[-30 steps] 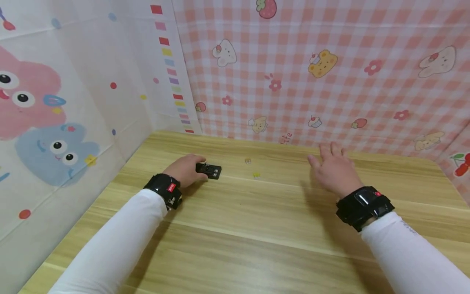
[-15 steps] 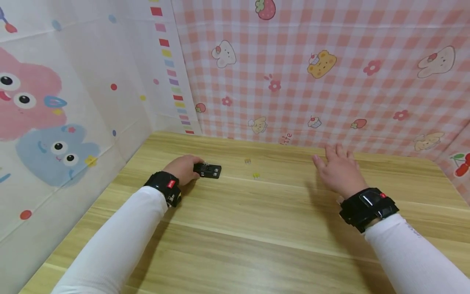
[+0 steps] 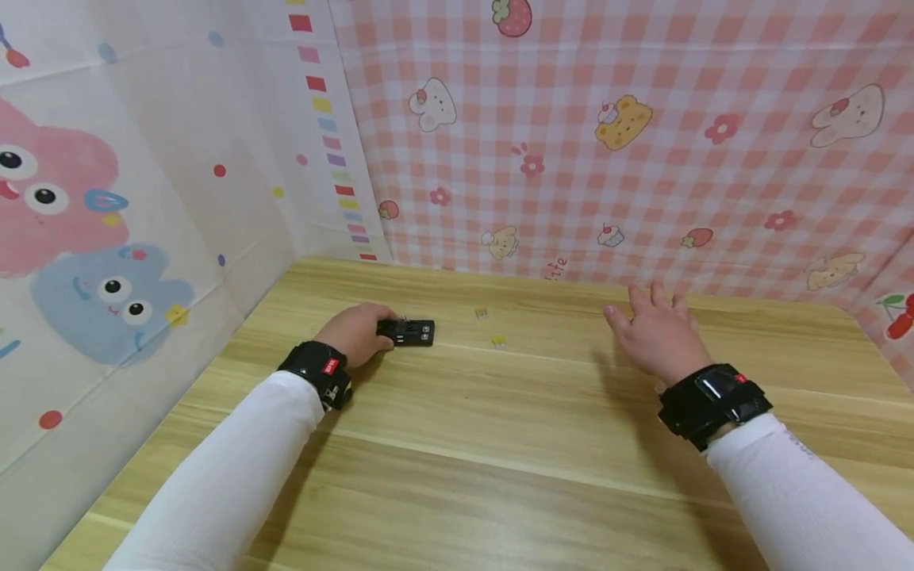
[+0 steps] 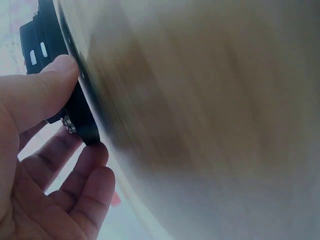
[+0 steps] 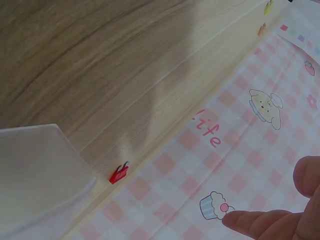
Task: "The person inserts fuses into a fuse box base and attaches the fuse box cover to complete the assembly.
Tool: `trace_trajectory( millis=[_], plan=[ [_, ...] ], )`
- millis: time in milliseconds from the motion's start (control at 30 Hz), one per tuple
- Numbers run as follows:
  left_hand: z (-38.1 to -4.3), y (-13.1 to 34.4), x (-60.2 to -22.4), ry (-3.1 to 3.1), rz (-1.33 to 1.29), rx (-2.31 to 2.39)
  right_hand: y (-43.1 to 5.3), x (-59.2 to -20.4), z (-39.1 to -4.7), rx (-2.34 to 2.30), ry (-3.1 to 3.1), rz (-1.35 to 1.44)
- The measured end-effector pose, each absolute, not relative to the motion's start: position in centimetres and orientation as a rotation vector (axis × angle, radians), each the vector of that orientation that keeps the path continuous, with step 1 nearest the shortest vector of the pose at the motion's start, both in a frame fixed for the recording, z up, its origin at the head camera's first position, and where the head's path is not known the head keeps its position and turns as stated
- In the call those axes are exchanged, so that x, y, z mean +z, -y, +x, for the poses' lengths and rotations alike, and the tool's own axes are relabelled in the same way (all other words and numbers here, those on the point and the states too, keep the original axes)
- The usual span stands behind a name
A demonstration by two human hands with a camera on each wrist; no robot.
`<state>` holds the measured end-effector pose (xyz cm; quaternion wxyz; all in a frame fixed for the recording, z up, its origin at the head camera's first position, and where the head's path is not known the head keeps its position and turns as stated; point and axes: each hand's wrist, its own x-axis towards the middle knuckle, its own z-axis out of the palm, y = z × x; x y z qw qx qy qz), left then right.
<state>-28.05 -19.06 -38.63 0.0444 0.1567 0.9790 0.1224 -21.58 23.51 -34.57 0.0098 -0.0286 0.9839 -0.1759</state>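
Observation:
At the left of the head view my left hand (image 3: 357,335) pinches one end of a black block (image 3: 414,333) with metal terminals, possibly a fuse holder. In the left wrist view the thumb lies on one side of the block (image 4: 55,30) and fingers touch the other. To its right lie a small orange blade fuse (image 3: 481,314) and a yellow blade fuse (image 3: 499,342). My right hand (image 3: 657,337) is over the back of the table with fingers spread and nothing in them. A red blade fuse (image 5: 119,173) with two metal prongs shows only in the right wrist view.
The wooden table (image 3: 457,436) ends at a pink checked cloth (image 3: 557,159) at the back. A white printed cloth (image 3: 178,119) hangs along the left. A pale translucent edge (image 5: 45,180), of unclear kind, fills the right wrist view's lower left.
The left hand first slid slightly left along the black block, then it and the block shifted slightly right. The block's tilt has lessened. My right hand moved a little right. The fuses stayed put.

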Motion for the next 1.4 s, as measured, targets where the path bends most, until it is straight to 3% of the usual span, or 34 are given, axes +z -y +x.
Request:
trace_trajectory(
  millis=[1400],
  plan=[
    [-22.0, 3.3, -37.7, -2.932, 1.055, 0.18, -24.8, -35.0, -21.3, -0.546, -3.081, -0.071]
  ],
)
